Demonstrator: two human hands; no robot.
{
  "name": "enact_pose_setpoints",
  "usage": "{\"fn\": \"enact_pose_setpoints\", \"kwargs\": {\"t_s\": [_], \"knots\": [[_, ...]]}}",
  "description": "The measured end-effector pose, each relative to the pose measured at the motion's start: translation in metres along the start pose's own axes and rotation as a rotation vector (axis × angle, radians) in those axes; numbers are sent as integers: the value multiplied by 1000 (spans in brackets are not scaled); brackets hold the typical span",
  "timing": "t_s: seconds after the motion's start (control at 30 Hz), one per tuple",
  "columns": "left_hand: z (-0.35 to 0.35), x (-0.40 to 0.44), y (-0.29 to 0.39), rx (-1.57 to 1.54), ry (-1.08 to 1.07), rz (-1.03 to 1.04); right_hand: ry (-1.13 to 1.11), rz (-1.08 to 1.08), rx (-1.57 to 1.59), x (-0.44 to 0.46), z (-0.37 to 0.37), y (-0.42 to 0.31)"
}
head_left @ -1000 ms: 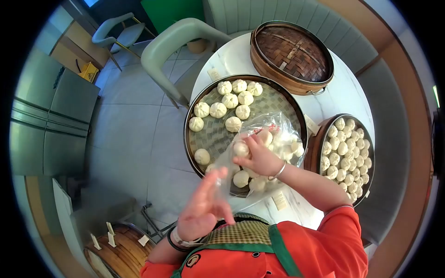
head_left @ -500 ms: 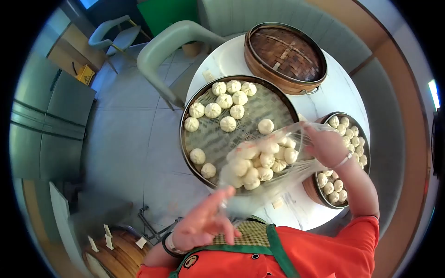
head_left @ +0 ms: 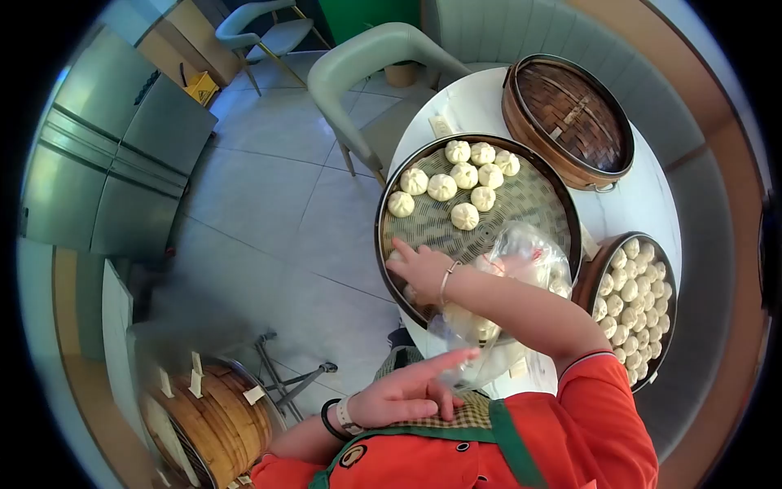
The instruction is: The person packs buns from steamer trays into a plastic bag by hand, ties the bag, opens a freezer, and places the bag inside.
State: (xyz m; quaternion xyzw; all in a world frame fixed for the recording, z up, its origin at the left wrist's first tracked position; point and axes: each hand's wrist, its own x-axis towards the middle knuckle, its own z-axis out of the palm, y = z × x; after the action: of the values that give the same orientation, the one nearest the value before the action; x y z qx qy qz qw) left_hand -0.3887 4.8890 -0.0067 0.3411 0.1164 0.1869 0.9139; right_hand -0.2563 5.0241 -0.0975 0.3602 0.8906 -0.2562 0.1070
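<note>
Here, head view: woven round steamer tray (head_left: 529,193) bears pleated, doughy buns (head_left: 464,216) toward far side. Crinkly clear plastic bag (head_left: 525,242), bun-filled, at tray's near right. Right hand (head_left: 420,271) at tray's left edge, fingers outstretched, grip unclear. Left hand (head_left: 405,398) loosely open, nearside of tray.

- You have bright, fairly even indoor light across the white table (head_left: 643,196).
- A cool, bluish cast tints your floor (head_left: 252,138), strongest toward the far chair (head_left: 281,39).
- You get a soft sheen on the fridge (head_left: 167,134) and small glare spots on the plastic bag (head_left: 531,244).
- A dark, hazy smear blurs your lower-left view, above the wooden steamer (head_left: 216,424).
- You see the buns (head_left: 464,216) crisply.
- Your wide lens curves the bench (head_left: 570,41) and leaves black corners.
</note>
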Motion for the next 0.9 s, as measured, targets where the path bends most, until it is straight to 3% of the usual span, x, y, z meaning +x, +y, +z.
{"fn": "enact_pose_setpoints", "kwargs": {"t_s": [0.07, 0.1, 0.23, 0.3, 0.33, 0.43, 0.5, 0.57, 0.6, 0.63, 0.7, 0.8, 0.83, 0.9], "knots": [[-1, -6, -3, -76, 126, 178, -38, -85, -46, -4, 6, 7], [-3, -6, -5, -85, 123, 180, -72, -169, -91, -8, 9, 8], [-7, -2, -2, -81, 125, 191, -95, -141, 0, -7, 21, 19], [-6, 1, 2, -41, 141, 204, 184, -91, 389, -19, 10, 35], [-5, 2, 4, -112, 174, 296, 378, -69, 434, -38, -10, 34], [-6, 6, 13, -162, 234, 406, 347, -87, 1507, -100, -68, 40], [-2, 13, 23, -204, 245, 566, 189, -282, 1694, -141, -81, 36], [3, 16, 25, -186, 223, 546, 193, -346, 966, -146, -63, 33], [5, 17, 24, -176, 197, 518, 4, -12, 958, -157, -61, 18], [8, 18, 22, -166, 170, 487, -5, 69, 938, -161, -51, 17], [9, 13, 20, -82, 104, 387, 178, 98, 657, -176, -33, 26], [6, 13, 22, 17, 19, 260, 202, 135, 701, -187, -85, 29], [7, 13, 21, 34, -17, 217, 495, 123, 643, -173, -92, 38], [9, 17, 25, 7, 12, 251, 545, 358, 312, -134, -94, 79]]}}
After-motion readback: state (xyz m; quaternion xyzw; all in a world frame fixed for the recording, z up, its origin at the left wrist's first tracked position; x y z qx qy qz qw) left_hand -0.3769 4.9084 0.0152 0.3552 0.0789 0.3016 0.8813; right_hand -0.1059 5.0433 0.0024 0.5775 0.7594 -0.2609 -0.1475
